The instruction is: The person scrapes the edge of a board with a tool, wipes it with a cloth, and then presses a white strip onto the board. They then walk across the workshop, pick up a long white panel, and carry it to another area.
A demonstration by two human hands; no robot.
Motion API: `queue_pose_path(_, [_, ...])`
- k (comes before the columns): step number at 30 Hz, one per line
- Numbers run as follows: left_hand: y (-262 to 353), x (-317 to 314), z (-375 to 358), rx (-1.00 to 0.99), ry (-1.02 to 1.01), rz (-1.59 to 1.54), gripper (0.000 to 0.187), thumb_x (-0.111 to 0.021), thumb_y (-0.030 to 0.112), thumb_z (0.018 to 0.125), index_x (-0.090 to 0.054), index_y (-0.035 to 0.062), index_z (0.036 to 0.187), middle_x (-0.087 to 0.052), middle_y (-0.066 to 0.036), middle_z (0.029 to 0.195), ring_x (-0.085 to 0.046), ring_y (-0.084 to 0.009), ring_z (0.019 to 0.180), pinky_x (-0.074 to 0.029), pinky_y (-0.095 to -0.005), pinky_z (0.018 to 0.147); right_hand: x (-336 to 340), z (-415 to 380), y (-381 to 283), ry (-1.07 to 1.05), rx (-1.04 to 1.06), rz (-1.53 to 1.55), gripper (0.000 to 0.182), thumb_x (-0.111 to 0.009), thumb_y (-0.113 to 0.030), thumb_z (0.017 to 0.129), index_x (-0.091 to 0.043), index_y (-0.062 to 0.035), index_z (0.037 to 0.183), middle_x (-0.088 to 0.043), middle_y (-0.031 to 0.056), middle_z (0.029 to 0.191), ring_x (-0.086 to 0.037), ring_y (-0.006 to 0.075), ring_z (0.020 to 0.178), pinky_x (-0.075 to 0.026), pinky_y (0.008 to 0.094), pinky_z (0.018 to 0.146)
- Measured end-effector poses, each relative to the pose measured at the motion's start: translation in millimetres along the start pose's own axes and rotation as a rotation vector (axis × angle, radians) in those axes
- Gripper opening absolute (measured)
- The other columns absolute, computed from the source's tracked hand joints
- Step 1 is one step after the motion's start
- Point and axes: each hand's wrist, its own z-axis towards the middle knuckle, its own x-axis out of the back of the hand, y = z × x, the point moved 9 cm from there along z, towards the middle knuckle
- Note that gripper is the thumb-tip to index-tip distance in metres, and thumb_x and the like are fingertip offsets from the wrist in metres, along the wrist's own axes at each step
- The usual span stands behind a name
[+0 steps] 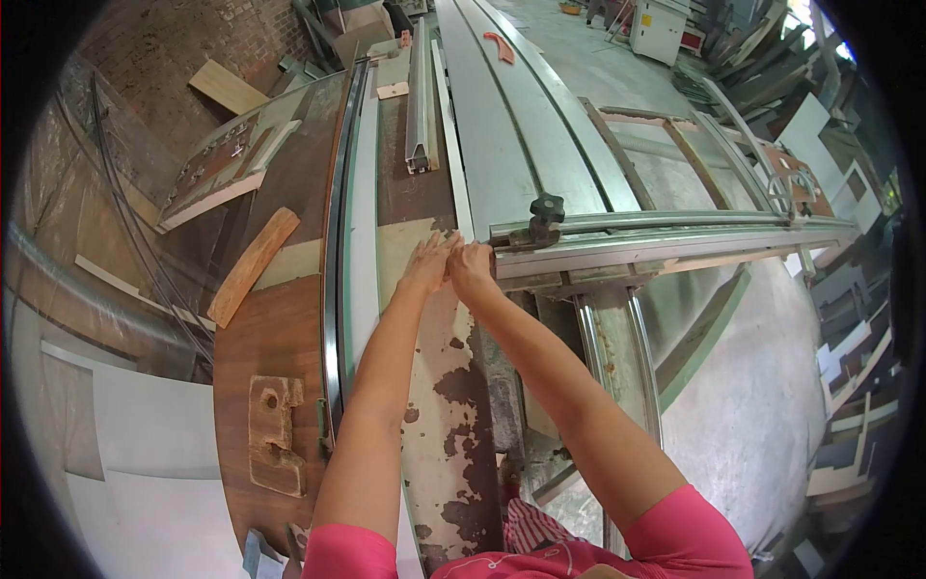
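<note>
Both arms reach forward over the worn, patchy machine table (pixel 439 415). My left hand (pixel 425 263) lies with its fingers stretched forward on the table surface. Right beside it, my right hand (pixel 471 265) has its fingers curled at the near end of a narrow pale strip (pixel 450 145); what they hold, if anything, is hidden. Just right of that hand, a metal crossbar (pixel 666 232) carries a black clamp knob (pixel 547 207). A long metal sliding table (pixel 511 116) stretches away beyond the hands.
An aluminium fence (pixel 418 106) stands ahead on the table. At left lie a wooden stick (pixel 253 267) and a notched wooden block (pixel 276 434) on a brown board. An orange push handle (pixel 500 46) rests on the sliding table. An open frame (pixel 694 159) extends at right.
</note>
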Motion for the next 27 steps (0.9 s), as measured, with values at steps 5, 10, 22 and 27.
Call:
queue_pose_path(5, [-10, 1, 18, 0.045, 0.020, -0.023, 0.072, -0.061, 0.003, 0.069, -0.030, 0.0152, 0.133, -0.027, -0.001, 0.139, -0.020, -0.0262, 0.129, -0.017, -0.0428, 0.107, 7, 8, 8, -0.140, -0.049, 0.015, 0.053, -0.062, -0.027, 0.073, -0.046, -0.0028, 0.118, -0.056, 0.0040, 0.105, -0.056, 0.0190, 0.090, -0.046, 0.0352, 0.057])
queue_pose_path(10, [-16, 2, 30, 0.029, 0.016, -0.016, 0.075, -0.063, 0.001, 0.067, -0.030, 0.0171, 0.133, -0.026, 0.000, 0.139, -0.019, -0.0265, 0.130, -0.017, -0.0449, 0.106, 19, 11, 12, -0.178, -0.088, -0.070, 0.059, -0.061, -0.029, 0.073, -0.043, 0.0002, 0.121, -0.061, 0.0047, 0.090, -0.061, 0.0185, 0.068, -0.044, 0.0336, 0.048])
queue_pose_path(22, [-27, 8, 53, 0.031, 0.004, 0.016, 0.080, -0.066, 0.001, 0.064, -0.030, 0.0196, 0.132, -0.024, 0.002, 0.140, -0.014, -0.0258, 0.131, -0.014, -0.0493, 0.106, 18, 39, 12, -0.113, 0.012, -0.125, 0.063, -0.061, -0.038, 0.072, -0.045, -0.0001, 0.120, -0.061, 0.0054, 0.094, -0.061, 0.0194, 0.073, -0.046, 0.0358, 0.054])
queue_pose_path(27, [-32, 9, 62, 0.013, 0.019, 0.023, 0.081, -0.067, 0.000, 0.063, -0.030, 0.0192, 0.133, -0.024, 0.002, 0.140, -0.013, -0.0262, 0.131, -0.012, -0.0496, 0.107, 22, 49, 17, -0.089, -0.022, -0.113, 0.051, -0.061, -0.033, 0.072, -0.053, -0.0042, 0.113, -0.060, 0.0049, 0.094, -0.061, 0.0214, 0.068, -0.044, 0.0362, 0.048])
